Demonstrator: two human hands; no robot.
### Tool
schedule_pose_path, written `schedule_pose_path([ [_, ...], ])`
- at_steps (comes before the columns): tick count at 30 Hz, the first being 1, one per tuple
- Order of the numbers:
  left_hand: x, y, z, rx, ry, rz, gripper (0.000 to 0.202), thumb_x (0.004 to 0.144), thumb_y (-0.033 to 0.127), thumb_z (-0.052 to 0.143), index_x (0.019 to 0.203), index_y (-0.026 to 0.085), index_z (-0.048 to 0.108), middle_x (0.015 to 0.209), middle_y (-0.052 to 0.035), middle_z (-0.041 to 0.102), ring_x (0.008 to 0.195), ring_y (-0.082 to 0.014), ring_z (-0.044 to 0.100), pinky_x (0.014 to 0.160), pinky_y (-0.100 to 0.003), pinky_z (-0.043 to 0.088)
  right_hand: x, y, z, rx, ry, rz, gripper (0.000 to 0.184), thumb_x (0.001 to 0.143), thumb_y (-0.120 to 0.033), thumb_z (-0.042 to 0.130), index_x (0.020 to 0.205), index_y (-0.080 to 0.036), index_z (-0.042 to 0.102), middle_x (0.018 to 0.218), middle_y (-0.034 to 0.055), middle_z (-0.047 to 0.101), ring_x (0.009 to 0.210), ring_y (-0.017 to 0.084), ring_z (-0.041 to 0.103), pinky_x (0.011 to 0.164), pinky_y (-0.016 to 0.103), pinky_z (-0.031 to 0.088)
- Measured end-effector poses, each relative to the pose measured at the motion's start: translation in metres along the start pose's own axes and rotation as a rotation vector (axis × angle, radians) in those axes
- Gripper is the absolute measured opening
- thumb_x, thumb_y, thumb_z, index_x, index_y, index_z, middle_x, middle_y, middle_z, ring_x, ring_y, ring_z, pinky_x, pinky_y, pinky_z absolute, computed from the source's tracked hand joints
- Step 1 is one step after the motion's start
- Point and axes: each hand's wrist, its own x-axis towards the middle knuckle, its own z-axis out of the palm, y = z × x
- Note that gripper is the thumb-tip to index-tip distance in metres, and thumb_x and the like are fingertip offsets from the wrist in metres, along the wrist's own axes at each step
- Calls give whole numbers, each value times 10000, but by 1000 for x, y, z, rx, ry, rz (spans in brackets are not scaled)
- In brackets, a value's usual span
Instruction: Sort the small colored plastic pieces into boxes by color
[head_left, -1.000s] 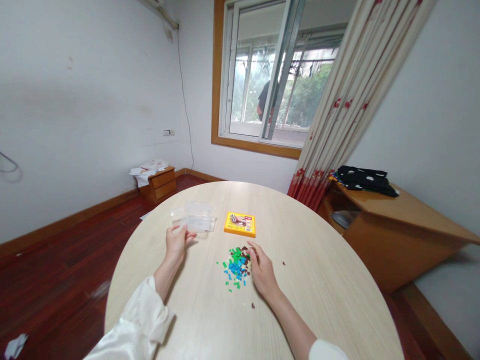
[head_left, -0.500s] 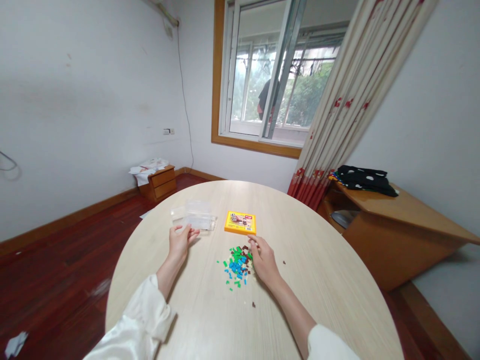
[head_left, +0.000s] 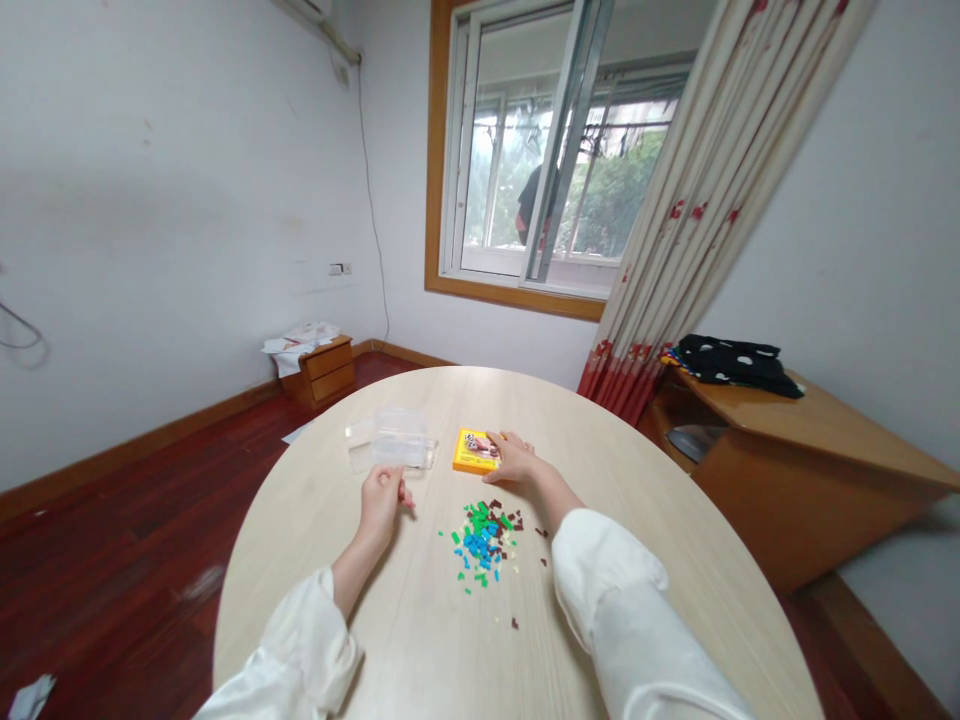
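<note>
My right hand (head_left: pixel 511 457) lies across the right part of a flat yellow box (head_left: pixel 468 462) with a printed picture on top. Its thumb is at the near edge and its fingers reach over toward the far side. Closer to me is a loose pile of small building bricks (head_left: pixel 480 540) in blue, green, brown and cream. My left hand (head_left: pixel 382 500) is left of the pile, fingers curled and thumb against the index finger; what they hold, if anything, is too small to see. Just beyond it are clear plastic boxes (head_left: pixel 401 430).
The round pale wooden table (head_left: pixel 427 640) carries all of this. A few stray brown bricks (head_left: pixel 514 623) lie apart from the pile. To the right stands a wooden desk (head_left: pixel 847 430) with folded black cloth (head_left: pixel 739 362); a small drawer cabinet (head_left: pixel 330 372) is at the back left.
My right hand has moved from the brick pile up and away onto the yellow box. My left hand has drawn slightly nearer and right, its fingers more curled.
</note>
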Motion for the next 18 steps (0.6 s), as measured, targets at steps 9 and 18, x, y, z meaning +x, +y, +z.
schedule_pose_path([
  [9,-25,-6,21,80,-390,-178,396,617,447,740,740,130,538,543,3,592,470,-120,588,472,-235,500,-29,-7,-8,113,86,-38,866,576,-450,726,1343,-173,433,1174,144,518,1124,302,430,942,408,346],
  [18,-37,-7,30,-43,-527,-318,605,536,521,783,907,92,573,757,-102,687,599,-153,648,646,-290,539,-97,-45,-2,371,168,-141,811,538,-469,753,1277,-229,520,1094,79,595,1063,265,492,938,411,389],
])
